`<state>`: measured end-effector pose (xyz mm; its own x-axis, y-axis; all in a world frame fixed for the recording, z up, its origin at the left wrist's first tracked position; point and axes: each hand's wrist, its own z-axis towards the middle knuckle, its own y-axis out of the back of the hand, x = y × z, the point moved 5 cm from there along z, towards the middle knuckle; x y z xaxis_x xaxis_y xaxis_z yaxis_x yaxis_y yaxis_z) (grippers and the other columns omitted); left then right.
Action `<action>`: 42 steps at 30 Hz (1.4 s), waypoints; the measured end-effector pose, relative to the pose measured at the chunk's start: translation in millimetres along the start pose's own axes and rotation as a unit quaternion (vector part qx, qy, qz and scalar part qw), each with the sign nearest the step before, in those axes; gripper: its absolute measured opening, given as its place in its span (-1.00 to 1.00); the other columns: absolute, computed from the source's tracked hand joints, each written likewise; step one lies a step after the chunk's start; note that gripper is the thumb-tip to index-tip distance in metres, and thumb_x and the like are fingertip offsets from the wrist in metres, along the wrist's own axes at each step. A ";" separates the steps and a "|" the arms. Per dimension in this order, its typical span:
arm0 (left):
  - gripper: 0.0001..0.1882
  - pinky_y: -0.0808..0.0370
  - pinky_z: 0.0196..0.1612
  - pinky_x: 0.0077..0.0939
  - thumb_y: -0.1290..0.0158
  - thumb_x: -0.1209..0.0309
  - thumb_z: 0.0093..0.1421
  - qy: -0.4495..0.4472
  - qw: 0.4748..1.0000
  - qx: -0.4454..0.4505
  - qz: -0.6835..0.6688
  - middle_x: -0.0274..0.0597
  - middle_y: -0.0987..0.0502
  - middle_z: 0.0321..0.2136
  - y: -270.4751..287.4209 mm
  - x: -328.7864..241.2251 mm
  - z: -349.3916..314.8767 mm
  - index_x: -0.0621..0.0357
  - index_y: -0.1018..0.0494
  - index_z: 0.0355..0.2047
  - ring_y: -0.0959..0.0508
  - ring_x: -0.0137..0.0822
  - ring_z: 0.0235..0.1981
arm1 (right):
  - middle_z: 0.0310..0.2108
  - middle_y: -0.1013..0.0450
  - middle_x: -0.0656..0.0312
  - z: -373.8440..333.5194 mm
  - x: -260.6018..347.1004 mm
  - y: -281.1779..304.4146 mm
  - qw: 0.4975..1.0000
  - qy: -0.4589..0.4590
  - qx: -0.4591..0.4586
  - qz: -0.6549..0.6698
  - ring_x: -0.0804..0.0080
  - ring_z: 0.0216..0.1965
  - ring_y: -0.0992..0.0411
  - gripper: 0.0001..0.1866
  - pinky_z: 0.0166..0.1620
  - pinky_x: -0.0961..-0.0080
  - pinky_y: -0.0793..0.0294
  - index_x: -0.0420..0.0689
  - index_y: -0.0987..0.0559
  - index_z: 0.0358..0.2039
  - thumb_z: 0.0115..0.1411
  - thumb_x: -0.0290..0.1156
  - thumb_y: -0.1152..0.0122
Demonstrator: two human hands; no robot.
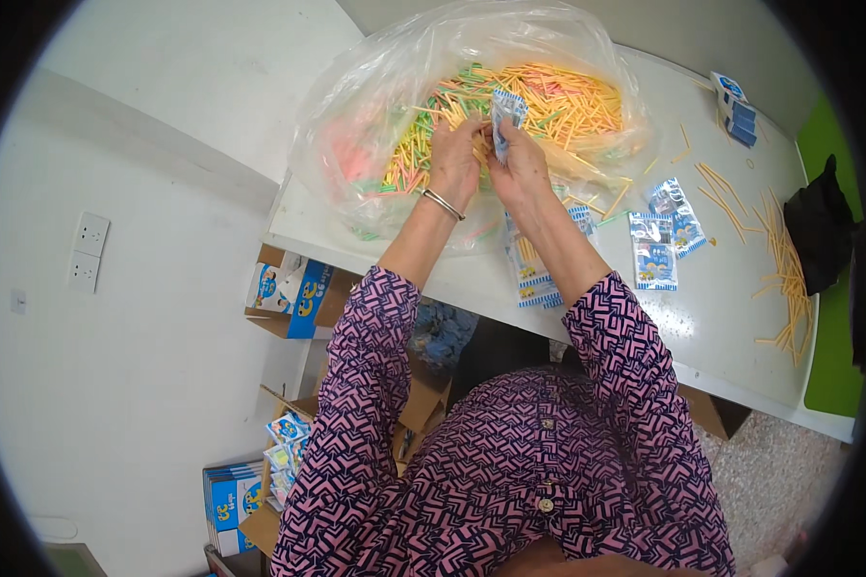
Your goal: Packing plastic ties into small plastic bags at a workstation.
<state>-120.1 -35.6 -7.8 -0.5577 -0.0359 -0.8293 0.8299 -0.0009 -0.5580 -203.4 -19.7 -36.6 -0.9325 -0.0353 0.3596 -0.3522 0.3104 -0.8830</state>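
Note:
My left hand (pixel 455 162) is closed around a few thin yellow sticks (pixel 479 142), partly hidden by its fingers. Beside it, my right hand (pixel 520 171) pinches a small blue-and-white packet (pixel 508 112) held upright, its top end pointing away from me. Both hands are close together over a large clear plastic bag (pixel 346 91), spread open on the white table. Inside the bag lies a heap of yellow, green and pink sticks (pixel 568 96). Under my right forearm, several flat blue-and-white packets (pixel 532 269) rest at the table's near edge.
More packets (pixel 654 252) lie right of my forearm. Loose yellow sticks (pixel 787 274) are scattered at the table's right, near a black cloth-like item (pixel 820 226). A small blue-and-white box (pixel 733 108) stands at the back right. Below the left edge are open cardboard boxes (pixel 303 293).

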 end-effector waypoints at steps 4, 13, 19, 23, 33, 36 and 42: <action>-0.82 -0.56 -0.32 -0.40 0.03 0.54 0.18 0.055 0.997 0.062 0.011 -0.05 -0.49 -0.32 -3.5 -6.5 -1.6 0.35 -0.32 -0.21 -0.56 -0.24 -0.36 | -0.34 -0.45 0.17 12.4 16.5 5.3 0.996 -0.028 0.068 -0.053 0.41 -0.38 -0.42 -0.87 -0.31 0.45 -0.43 -0.22 -0.43 -0.31 0.20 -0.42 -0.07; -0.74 -0.57 -0.35 -0.44 0.00 0.51 0.18 0.211 0.936 0.230 0.166 -0.17 -0.49 -0.29 -15.1 -19.9 -26.7 0.25 -0.30 -0.11 -0.56 -0.30 -0.38 | -0.36 -0.49 0.18 -3.8 49.3 -39.9 0.918 -0.155 0.273 -0.242 0.39 -0.33 -0.42 -0.71 -0.22 0.46 -0.38 -0.22 -0.48 -0.19 0.14 -0.32 -0.18; -0.72 -0.56 -0.40 -0.51 -0.06 0.53 0.12 0.257 0.903 0.264 0.221 -0.16 -0.49 -0.35 -7.9 -17.0 -20.0 0.31 -0.30 -0.16 -0.55 -0.36 -0.40 | -0.43 -0.48 0.24 21.8 65.3 -51.6 0.881 -0.027 0.321 -0.346 0.46 -0.37 -0.41 -0.79 -0.21 0.52 -0.40 -0.18 -0.55 -0.37 0.16 -0.28 -0.15; -0.74 -0.56 -0.40 -0.46 -0.06 0.53 0.12 0.227 0.911 0.222 0.263 -0.13 -0.48 -0.37 17.0 -16.6 -2.7 0.35 -0.32 -0.19 -0.55 -0.33 -0.39 | -0.44 -0.43 0.34 12.7 133.9 -64.3 0.808 0.121 0.311 -0.486 0.61 -0.39 -0.40 -0.71 -0.27 0.69 -0.39 -0.17 -0.53 -0.39 0.17 -0.17 -0.15; -0.78 -0.53 -0.26 -0.27 0.03 0.57 0.19 0.278 0.953 -0.024 -0.117 0.11 -0.37 -0.23 44.0 -1.4 23.6 0.40 -0.26 -0.17 -0.46 -0.11 -0.30 | -0.13 -0.36 0.25 -74.0 322.7 -1.8 0.602 0.199 0.059 -0.771 0.52 -0.12 -0.31 -0.43 -0.11 0.65 -0.26 -0.20 -0.47 -0.01 0.07 -0.07 -0.23; -0.85 -0.52 -0.28 -0.18 0.06 0.58 0.21 0.248 0.960 -0.037 -0.123 0.10 -0.38 -0.28 53.8 -1.3 30.1 0.39 -0.27 -0.23 -0.46 -0.04 -0.32 | -0.16 -0.38 0.17 -79.9 388.7 30.8 0.549 0.203 -0.022 -0.810 0.50 -0.16 -0.35 -0.57 -0.13 0.64 -0.30 -0.18 -0.53 -0.11 0.12 -0.12 -0.17; -0.79 -0.48 -0.19 -0.17 0.11 0.53 0.24 0.237 0.962 -0.067 -0.120 0.07 -0.42 -0.24 33.5 4.4 32.0 0.32 -0.24 -0.12 -0.46 -0.04 -0.22 | -0.18 -0.40 0.10 -98.4 445.7 68.8 0.078 0.306 -0.262 -0.912 0.34 -0.11 -0.37 -0.73 -0.12 0.45 -0.34 -0.26 -0.48 -0.41 0.15 -0.26 -0.14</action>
<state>-94.1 -67.8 -29.1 -0.7045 0.4091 -0.5799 0.6846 0.1765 -0.7072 -635.3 79.4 92.7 0.8649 -0.4731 -0.1674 0.3467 0.3221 0.8809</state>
